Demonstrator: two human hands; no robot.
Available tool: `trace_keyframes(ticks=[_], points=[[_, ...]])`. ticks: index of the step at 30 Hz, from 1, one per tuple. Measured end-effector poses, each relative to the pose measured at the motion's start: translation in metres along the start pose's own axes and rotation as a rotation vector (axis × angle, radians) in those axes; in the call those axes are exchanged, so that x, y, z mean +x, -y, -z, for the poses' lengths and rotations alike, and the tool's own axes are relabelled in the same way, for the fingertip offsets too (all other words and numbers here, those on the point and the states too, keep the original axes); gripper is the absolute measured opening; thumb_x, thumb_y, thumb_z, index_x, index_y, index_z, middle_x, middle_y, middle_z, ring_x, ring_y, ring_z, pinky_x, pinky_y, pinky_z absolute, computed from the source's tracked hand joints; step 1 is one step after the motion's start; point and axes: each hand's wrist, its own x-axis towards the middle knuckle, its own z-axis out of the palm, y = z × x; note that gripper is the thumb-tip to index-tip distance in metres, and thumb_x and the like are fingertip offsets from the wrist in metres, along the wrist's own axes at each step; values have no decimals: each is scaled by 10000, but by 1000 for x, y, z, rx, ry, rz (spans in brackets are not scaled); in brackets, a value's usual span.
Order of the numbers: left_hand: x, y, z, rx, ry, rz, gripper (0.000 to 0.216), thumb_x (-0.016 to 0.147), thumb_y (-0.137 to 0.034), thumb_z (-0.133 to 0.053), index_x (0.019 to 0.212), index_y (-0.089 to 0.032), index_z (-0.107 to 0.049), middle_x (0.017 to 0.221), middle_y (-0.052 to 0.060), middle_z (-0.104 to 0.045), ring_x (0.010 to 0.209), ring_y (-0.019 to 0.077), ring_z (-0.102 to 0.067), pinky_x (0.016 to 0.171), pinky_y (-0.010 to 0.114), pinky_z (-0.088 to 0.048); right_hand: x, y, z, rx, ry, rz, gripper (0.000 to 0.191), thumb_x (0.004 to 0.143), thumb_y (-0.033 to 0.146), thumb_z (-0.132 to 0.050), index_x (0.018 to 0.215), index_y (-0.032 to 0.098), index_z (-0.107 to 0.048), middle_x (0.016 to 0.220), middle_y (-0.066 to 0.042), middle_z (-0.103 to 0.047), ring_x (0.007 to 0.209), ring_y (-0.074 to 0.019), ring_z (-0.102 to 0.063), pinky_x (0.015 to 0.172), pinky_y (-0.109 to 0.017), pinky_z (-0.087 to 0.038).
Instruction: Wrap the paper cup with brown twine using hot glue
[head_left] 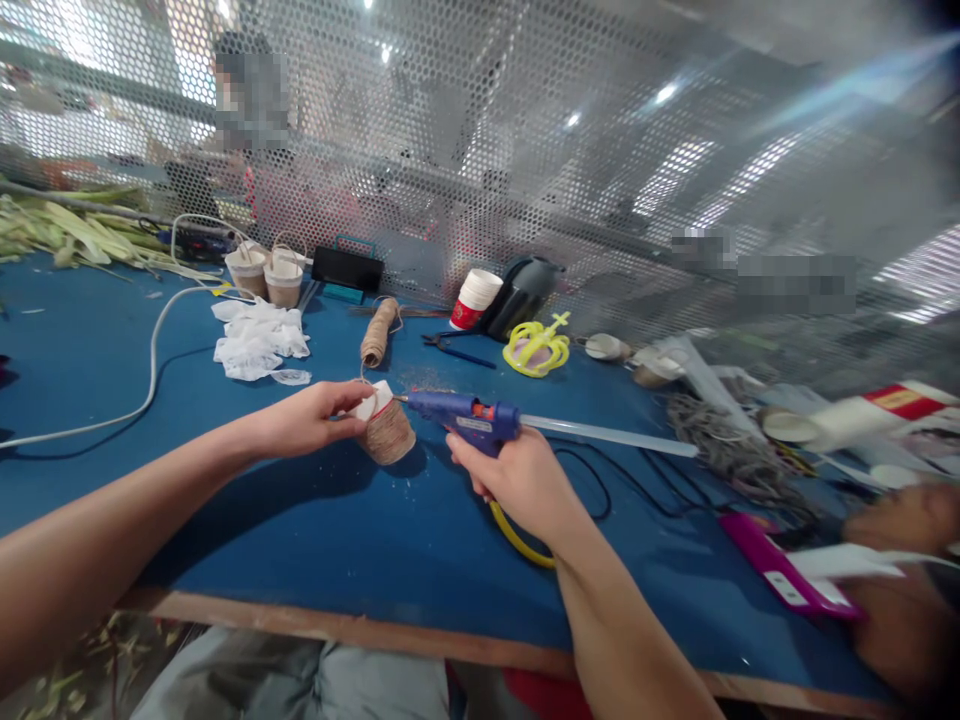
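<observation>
My left hand [311, 417] is closed on a small paper cup wrapped in brown twine [386, 432], tilted on its side just above the blue table [315, 530]. My right hand [517, 480] grips a blue hot glue gun [465, 415] with a clear glue stick [607, 435] poking out of its back. The gun's nozzle touches the white rim of the cup. A black cord runs from the gun across the table to the right.
A spool of twine [377, 333], white crumpled plastic [259, 340], two twine-handled cups [266, 272], a white cable, pliers [457, 350], a yellow crown [536, 347], a red-and-white cup stack [474, 298] and a pink object [780, 570] lie about. Another person sits behind a perforated metal screen.
</observation>
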Motion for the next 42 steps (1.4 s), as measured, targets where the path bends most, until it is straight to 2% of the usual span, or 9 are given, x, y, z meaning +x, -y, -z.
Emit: trace_keyframes(ticks=[19, 42], points=[[0, 4, 0, 4, -28, -13, 341, 816, -288, -476, 1111, -123, -516, 947, 49, -617, 857, 169, -541, 781, 260, -427, -3, 3, 3, -8, 29, -26, 319, 746, 339, -512, 470, 196, -441, 398, -8, -544, 354, -109, -508, 417, -222, -445], [-1, 3, 1, 39, -38, -24, 330, 804, -277, -486, 1091, -125, -543, 941, 40, -617, 857, 178, -544, 793, 257, -420, -5, 1, 2, 13, 43, 19, 286, 759, 322, -525, 512, 178, -525, 354, 19, -505, 341, -108, -492, 413, -217, -436]])
